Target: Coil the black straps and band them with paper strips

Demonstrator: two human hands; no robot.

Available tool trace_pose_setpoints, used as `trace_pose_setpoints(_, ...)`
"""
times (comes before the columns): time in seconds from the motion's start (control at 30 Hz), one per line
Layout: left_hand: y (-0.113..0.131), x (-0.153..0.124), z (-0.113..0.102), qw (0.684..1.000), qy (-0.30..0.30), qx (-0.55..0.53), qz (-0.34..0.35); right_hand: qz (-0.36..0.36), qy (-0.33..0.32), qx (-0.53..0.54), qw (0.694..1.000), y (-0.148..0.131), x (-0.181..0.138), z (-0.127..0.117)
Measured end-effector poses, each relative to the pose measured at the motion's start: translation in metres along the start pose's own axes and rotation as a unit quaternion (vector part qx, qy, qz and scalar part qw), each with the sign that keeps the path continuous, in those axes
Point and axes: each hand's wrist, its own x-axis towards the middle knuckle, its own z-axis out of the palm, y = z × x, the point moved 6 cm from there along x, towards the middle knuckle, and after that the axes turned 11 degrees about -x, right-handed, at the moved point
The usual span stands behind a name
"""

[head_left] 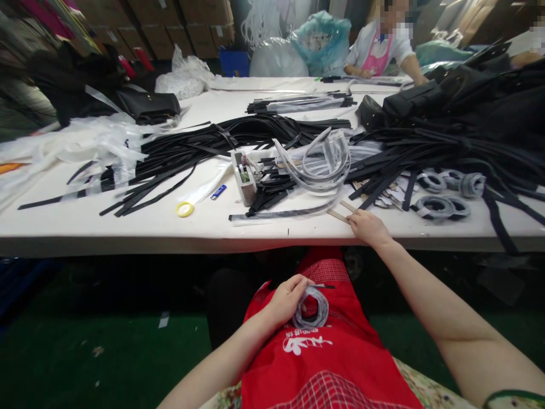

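Head view: the left hand (290, 298) has its grip closed on the edge of a grey rolled coil (322, 311), held against the red apron (340, 363) below the counter's front edge, a dark-tipped end jutting out to one side. At the front of the white counter (149, 222), the right hand (369, 226) has its grip pinched on the near ends of thin tan strips (339, 216). Similar wrapped coils (439, 208) lie farther right, black straps (179, 142) spread across behind, and a yellow ring (177, 211) sits well to the left.
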Motion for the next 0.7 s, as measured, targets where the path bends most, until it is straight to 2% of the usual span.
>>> trace_pose_setpoints(0.27,0.006,0.001,0.003,1.0,-0.001,-0.011,0.024,0.005,0.023,0.028,0.999,0.0,-0.015,-0.004)
trace_pose_setpoints(0.7,0.006,0.006,0.005,0.999,-0.003,-0.011,0.036,-0.008,0.036,0.017,0.999,0.002,-0.01,-0.001)
